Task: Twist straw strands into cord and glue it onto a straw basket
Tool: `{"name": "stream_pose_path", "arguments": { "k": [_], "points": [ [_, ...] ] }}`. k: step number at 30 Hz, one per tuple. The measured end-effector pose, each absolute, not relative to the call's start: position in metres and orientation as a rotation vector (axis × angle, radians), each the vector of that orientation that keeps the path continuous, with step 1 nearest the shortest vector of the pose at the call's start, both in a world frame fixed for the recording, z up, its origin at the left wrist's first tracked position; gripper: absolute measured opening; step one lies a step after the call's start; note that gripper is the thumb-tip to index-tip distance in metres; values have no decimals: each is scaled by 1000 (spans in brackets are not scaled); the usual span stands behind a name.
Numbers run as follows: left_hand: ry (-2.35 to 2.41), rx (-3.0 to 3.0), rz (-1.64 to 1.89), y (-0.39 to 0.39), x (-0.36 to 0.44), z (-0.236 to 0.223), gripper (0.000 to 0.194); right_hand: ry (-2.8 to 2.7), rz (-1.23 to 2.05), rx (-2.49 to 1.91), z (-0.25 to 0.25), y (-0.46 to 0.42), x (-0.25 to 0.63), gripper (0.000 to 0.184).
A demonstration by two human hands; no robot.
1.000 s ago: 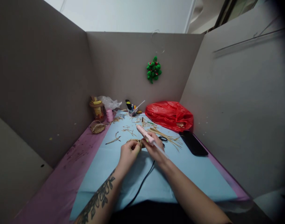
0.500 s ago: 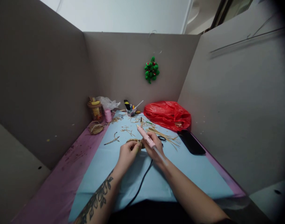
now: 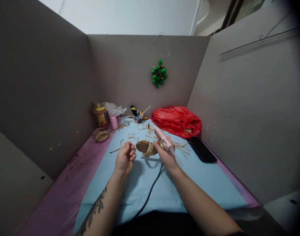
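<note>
My right hand [image 3: 167, 154] is wrapped around a pink hot glue gun [image 3: 163, 138], with a clear glue stick [image 3: 176, 156] sticking out of its back end. Its fingertips also touch a small woven straw slipper [image 3: 143, 146], which has a braided strap [image 3: 148, 150] across it. The slipper seems to hang a little above the cloth, over its shadow. To the left, apart from the slipper, my left hand [image 3: 126, 157] is raised with its fingers curled in. Whether something small is pinched there is hidden. A black cord [image 3: 151, 188] runs down toward my lap.
Straw strips [image 3: 181, 148] and scraps lie on the blue cloth [image 3: 201, 183]. A black tray-like object [image 3: 201, 150] and a red plastic bag [image 3: 175, 121] stand right. At left are another woven piece [image 3: 102, 136], a jar [image 3: 100, 116] and a pink spool [image 3: 113, 122]. Grey panels [image 3: 130, 72] surround the table.
My left hand has let go of the woven slipper and drawn back to the left. The glue gun has shifted right and turned, and more of the slipper shows.
</note>
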State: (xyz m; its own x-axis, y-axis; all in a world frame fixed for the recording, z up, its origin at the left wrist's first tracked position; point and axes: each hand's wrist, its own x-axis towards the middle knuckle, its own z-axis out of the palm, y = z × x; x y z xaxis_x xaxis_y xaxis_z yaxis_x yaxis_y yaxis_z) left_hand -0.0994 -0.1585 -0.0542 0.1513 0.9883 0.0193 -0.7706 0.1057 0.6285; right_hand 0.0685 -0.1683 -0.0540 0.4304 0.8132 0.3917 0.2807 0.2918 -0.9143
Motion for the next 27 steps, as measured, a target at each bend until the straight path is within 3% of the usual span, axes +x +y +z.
{"name": "stream_pose_path", "arguments": {
  "k": [7,16,27],
  "points": [
    [499,664,1391,-163,-98,-51,30,-1095,460,-1280,-55,-166,72,24],
    [663,754,1477,-158,-93,-59,48,-1097,457,-1283,-55,-165,74,26],
    [718,962,1542,-162,-93,-65,22,-1106,478,-1291,-62,-162,74,25]
  ]
}}
